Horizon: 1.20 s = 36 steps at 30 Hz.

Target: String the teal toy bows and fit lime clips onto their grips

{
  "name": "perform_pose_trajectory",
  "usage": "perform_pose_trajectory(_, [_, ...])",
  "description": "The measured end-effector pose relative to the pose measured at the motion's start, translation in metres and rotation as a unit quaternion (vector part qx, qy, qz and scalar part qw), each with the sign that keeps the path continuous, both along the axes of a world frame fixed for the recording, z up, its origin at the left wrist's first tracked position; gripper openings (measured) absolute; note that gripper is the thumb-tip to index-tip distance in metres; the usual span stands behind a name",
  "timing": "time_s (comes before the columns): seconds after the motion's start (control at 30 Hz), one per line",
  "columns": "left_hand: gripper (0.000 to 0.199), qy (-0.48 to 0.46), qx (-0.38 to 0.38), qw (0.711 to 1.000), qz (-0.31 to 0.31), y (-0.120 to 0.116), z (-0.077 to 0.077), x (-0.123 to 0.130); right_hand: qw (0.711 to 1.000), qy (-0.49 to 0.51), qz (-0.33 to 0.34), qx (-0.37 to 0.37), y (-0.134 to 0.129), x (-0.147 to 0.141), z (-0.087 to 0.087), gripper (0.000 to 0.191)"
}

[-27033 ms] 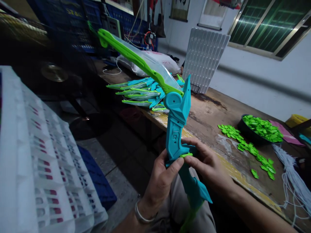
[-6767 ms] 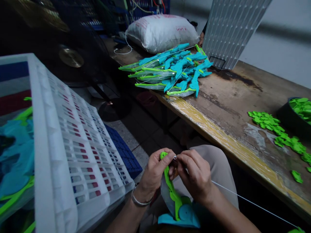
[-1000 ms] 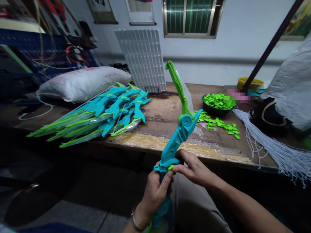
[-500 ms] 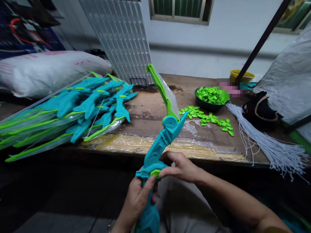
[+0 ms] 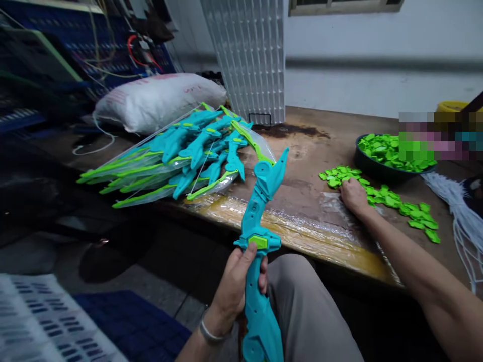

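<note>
My left hand (image 5: 237, 281) is wrapped round the middle of a teal toy bow (image 5: 260, 201), its thumb by a lime-green insert (image 5: 258, 242) seated in the grip. The bow stands upright above my lap, and a lime-green limb with clear film slants back from its top. Over on the table, my right hand (image 5: 353, 196) is closed, fingers curled down at the loose green plastic pieces (image 5: 388, 197). Its fingertips are hidden, so whether it pinches a piece cannot be seen.
A dark bowl (image 5: 377, 170) of green pieces stands behind the loose ones. White cords (image 5: 449, 193) lie at right. Several finished-looking toy bows (image 5: 204, 141) are piled left, before a white sack (image 5: 158, 100). A ribbed translucent panel (image 5: 249, 60) leans on the wall. Tape covers the table edge (image 5: 302, 236).
My right hand has left the bow's grip and reached out to the loose green pieces. My left hand still holds the bow. The view has swung left.
</note>
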<state>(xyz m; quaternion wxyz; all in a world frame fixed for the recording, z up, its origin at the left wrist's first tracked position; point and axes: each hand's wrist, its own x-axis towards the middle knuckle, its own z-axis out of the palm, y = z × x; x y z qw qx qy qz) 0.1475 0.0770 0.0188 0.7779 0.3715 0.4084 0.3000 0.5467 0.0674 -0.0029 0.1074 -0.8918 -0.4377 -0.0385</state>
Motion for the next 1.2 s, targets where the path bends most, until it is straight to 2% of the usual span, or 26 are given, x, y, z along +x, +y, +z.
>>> perform_pose_trajectory(0.1, [0.056,-0.022,0.013,1.000,-0.017,0.006,-0.003,-0.006,1.000,0.000,0.023,0.010,-0.003,-0.005,0.008,0.025])
perform_pose_trajectory(0.2, [0.055,-0.115,-0.003,0.991,-0.072,0.019,-0.003,-0.013,0.996,0.009,0.076,0.055,-0.012,-0.030,0.021,0.022])
perform_pose_trajectory(0.33, [0.049,-0.266,-0.126,0.936,-0.191,0.039,-0.001,-0.023,0.964,0.043,0.231,0.123,-0.029,-0.089,0.036,0.018])
perform_pose_trajectory(0.43, [0.048,-0.339,-0.168,0.898,-0.226,0.041,0.000,-0.026,0.935,0.051,0.305,0.173,-0.039,-0.122,0.048,0.023])
perform_pose_trajectory(0.6, [0.048,-0.423,-0.215,0.839,-0.266,0.016,0.000,-0.025,0.906,0.077,0.353,0.219,-0.066,-0.158,0.082,0.018])
perform_pose_trajectory(0.63, [0.049,-0.434,-0.222,0.829,-0.273,0.009,0.001,-0.026,0.890,0.099,0.386,0.221,-0.075,-0.169,0.091,0.016])
perform_pose_trajectory(0.77, [0.053,-0.440,-0.251,0.808,-0.301,-0.017,0.003,-0.028,0.795,0.159,0.552,0.197,-0.101,-0.217,0.125,0.019])
perform_pose_trajectory(0.83, [0.052,-0.433,-0.259,0.804,-0.314,-0.029,0.003,-0.029,0.774,0.133,0.597,0.165,-0.106,-0.232,0.135,0.024])
perform_pose_trajectory(1.0, [0.053,-0.417,-0.287,0.794,-0.337,-0.052,0.002,-0.032,0.753,0.070,0.646,0.108,-0.104,-0.240,0.138,0.028])
perform_pose_trajectory(1.1, [0.054,-0.404,-0.292,0.798,-0.338,-0.059,0.003,-0.034,0.737,0.053,0.669,0.080,-0.104,-0.241,0.136,0.031])
perform_pose_trajectory(1.2, [0.054,-0.391,-0.291,0.803,-0.342,-0.062,0.003,-0.035,0.733,0.032,0.675,0.076,-0.104,-0.244,0.136,0.031])
